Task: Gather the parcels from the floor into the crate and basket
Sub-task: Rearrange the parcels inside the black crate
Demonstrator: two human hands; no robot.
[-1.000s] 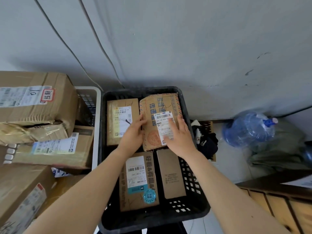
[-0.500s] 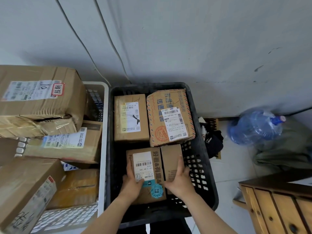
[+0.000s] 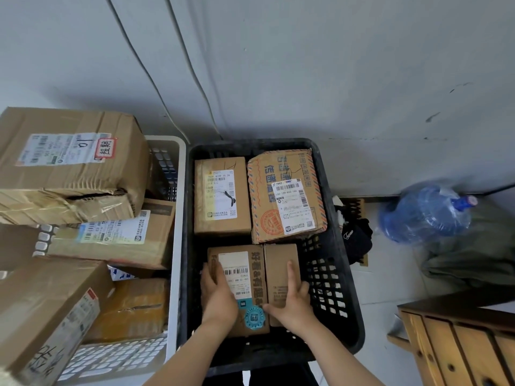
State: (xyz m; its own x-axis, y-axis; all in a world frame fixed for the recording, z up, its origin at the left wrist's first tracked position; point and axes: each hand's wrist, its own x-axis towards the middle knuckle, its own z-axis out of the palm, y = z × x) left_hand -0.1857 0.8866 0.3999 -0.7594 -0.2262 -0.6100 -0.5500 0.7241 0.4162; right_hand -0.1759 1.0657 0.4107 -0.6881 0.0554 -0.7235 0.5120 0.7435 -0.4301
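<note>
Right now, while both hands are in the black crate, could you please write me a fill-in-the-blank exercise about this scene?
The black crate holds ___ parcels.
The white basket stands on the crate's ___ side.
The left hand grips the teal-sticker parcel; the right hand lies on the plain parcel to its ___.
The water bottle's colour is ___.
Missing words: four, left, right, blue.

Both bare forearms enter from the lower edge of the view and lean toward each other at the wrists. The left hand (image 3: 220, 298) grips the left side of a labelled parcel (image 3: 250, 257), thumb laid on top. The right hand (image 3: 292, 300) lies flat on a plain parcel (image 3: 280, 254), fingers straight and spread, thumb pointing left.
</note>
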